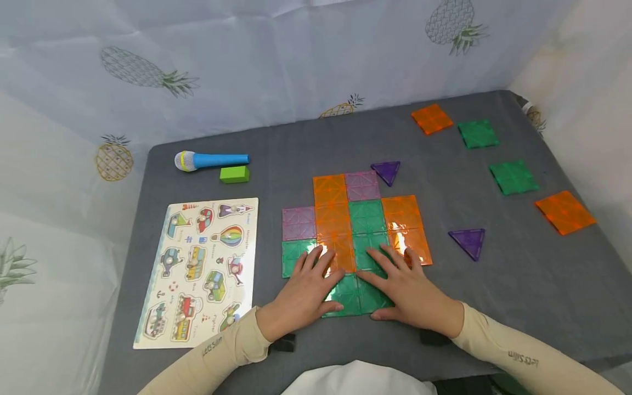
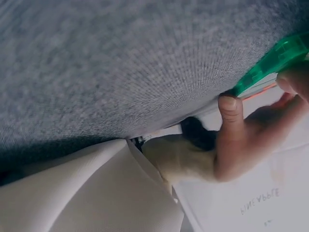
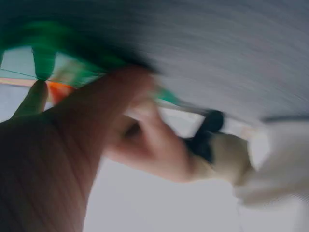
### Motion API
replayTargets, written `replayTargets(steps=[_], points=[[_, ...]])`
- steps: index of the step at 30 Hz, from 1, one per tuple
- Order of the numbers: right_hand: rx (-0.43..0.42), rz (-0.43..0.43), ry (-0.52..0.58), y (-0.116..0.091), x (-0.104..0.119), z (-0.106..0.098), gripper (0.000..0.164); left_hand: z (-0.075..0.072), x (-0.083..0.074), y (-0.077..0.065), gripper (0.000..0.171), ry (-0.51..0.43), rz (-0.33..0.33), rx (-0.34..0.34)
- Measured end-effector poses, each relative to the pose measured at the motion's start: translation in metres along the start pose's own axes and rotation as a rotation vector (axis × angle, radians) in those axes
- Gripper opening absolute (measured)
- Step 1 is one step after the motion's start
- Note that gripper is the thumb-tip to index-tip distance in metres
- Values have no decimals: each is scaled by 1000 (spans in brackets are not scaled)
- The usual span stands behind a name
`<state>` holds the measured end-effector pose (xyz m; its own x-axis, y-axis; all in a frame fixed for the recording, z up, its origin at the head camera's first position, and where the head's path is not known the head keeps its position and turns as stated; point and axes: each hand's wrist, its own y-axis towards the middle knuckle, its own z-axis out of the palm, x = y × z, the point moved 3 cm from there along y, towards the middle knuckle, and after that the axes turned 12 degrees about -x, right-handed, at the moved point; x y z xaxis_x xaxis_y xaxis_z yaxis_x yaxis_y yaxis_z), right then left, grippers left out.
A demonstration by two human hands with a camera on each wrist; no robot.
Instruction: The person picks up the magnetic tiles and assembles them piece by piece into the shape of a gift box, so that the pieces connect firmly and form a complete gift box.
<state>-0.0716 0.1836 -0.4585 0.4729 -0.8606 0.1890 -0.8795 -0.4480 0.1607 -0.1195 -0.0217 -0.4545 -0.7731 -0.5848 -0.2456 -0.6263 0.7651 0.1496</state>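
Magnetic tiles in see-through orange, green and purple lie flat, edge to edge, as one stepped sheet (image 1: 333, 216) on the table. My left hand (image 1: 302, 296) rests on its near left part, fingers spread over green and orange squares, thumb at the near green tile (image 1: 345, 296). On the near right part lies my right hand (image 1: 412, 293), fingers fanned across green and orange squares with the thumb by the near edge. In the left wrist view a thumb (image 2: 229, 113) is right at a green tile's edge (image 2: 270, 60). The right wrist view is blurred, with green tile (image 3: 43, 43) beyond a hand.
Purple triangles (image 1: 387, 171) lie beside the sheet and farther right (image 1: 468, 243). Loose orange squares (image 1: 432, 119) and green squares (image 1: 514, 177) are spread along the right side. A picture puzzle board (image 1: 209, 263), toy microphone (image 1: 212, 160) and green block (image 1: 234, 175) lie at left.
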Motion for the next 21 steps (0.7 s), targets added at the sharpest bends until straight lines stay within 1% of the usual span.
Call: replayTargets(steps=[1, 3, 5, 7, 8, 9, 10, 12, 14, 15, 17, 18, 19, 21], points=[[19, -1, 6, 4, -4, 0, 95, 0, 1, 0, 62, -7, -1, -3], [62, -2, 30, 10, -8, -1, 106, -2, 7, 0, 66, -8, -44, -31], [98, -23, 54, 17, -11, 0, 114, -5, 18, 0, 70, 13, -135, -94], [134, -57, 69, 25, -13, 1, 118, -10, 31, 0, 76, 55, -262, -160], [145, -74, 77, 30, -16, 3, 119, -11, 38, -1, 79, 74, -321, -176], [156, -88, 85, 36, -18, 4, 120, -13, 43, -2, 82, 79, -368, -172], [165, -106, 89, 43, -22, 5, 121, -13, 48, -4, 85, 66, -401, -154], [197, -126, 99, 58, -30, 8, 122, -12, 53, -7, 91, -12, -447, -84], [242, -130, 114, 74, -38, 9, 123, -10, 55, -9, 93, -155, -486, -29], [268, -120, 130, 82, -42, 8, 122, -10, 55, -10, 92, -239, -516, -17], [308, -87, 152, 100, -50, 7, 117, -11, 56, -9, 90, -391, -580, -38], [317, -65, 167, 109, -55, 5, 113, -13, 56, -8, 88, -450, -605, -65], [322, -42, 177, 118, -60, 4, 109, -14, 57, -7, 85, -500, -627, -95], [304, 8, 189, 138, -70, 0, 103, -17, 58, -6, 82, -570, -661, -151]])
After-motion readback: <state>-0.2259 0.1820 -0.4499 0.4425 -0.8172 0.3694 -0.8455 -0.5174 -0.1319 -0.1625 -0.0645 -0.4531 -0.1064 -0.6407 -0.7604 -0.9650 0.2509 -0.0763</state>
